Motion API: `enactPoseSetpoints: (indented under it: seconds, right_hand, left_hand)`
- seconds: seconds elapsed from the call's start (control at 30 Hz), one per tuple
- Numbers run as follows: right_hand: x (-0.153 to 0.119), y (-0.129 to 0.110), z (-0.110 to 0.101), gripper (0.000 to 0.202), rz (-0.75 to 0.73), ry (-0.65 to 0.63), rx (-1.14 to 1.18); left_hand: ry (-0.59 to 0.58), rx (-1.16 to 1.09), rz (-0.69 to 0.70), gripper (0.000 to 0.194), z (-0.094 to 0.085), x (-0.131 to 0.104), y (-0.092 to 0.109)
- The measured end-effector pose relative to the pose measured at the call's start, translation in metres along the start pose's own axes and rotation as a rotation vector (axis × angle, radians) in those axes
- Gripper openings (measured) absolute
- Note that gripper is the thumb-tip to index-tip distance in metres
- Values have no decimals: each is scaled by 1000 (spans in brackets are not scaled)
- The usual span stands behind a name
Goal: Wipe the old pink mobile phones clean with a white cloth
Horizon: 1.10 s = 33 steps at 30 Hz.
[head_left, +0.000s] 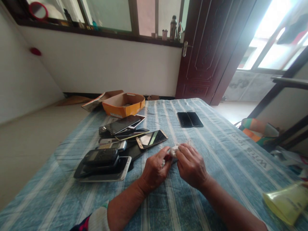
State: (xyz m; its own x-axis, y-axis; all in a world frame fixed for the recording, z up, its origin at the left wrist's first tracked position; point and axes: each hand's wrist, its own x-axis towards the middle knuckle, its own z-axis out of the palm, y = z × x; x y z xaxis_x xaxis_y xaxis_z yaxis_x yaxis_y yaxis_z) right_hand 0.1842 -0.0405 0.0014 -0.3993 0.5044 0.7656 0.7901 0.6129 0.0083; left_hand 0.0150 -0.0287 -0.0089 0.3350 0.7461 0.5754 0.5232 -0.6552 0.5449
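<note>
White and crumpled, a small wad (173, 150) sits between our two hands, just above the striped blue cloth (216, 154) on the table. Our left hand (154, 170) and right hand (191, 165) both pinch it, fingers closed on it from each side. We think it is soft and light, like tissue or cloth, so it will squash easily; holding it by the edges seems best. Something red peeks out under the left thumb, but we cannot tell what. A pile of phones (115, 147) lies near on the left. Two dark phones (190, 119) lie farther off, and an orange box (124, 104) sits at the far edge.
</note>
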Motion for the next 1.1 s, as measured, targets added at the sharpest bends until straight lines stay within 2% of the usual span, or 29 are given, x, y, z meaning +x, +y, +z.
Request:
enactPoseSetpoints:
  seconds: [0.1, 0.4, 0.63, 0.73, 0.93, 1.1]
  right_hand:
    - [1, -1, -1, 25, -1, -22, 10]
    - [0, 16, -4, 21, 138, -37, -120]
    - [2, -3, -5, 25, 10, -28, 5]
    - [3, -7, -5, 26, 14, -40, 27]
    - [2, 8, -6, 21, 107, -69, -76]
    - [-1, 24, -5, 18, 158, -43, -181]
  left_hand:
    - [-22, 5, -49, 41, -1, 0, 2]
    - [6, 27, -12, 48, 0, -2, 2]
    - [-58, 40, -41, 52, -2, -2, 4]
    - [-64, 49, -41, 54, -1, -3, 4]
    - [-15, 16, 20, 53, 1, -3, 4]
    - [-15, 23, 29, 57, 1, -4, 4]
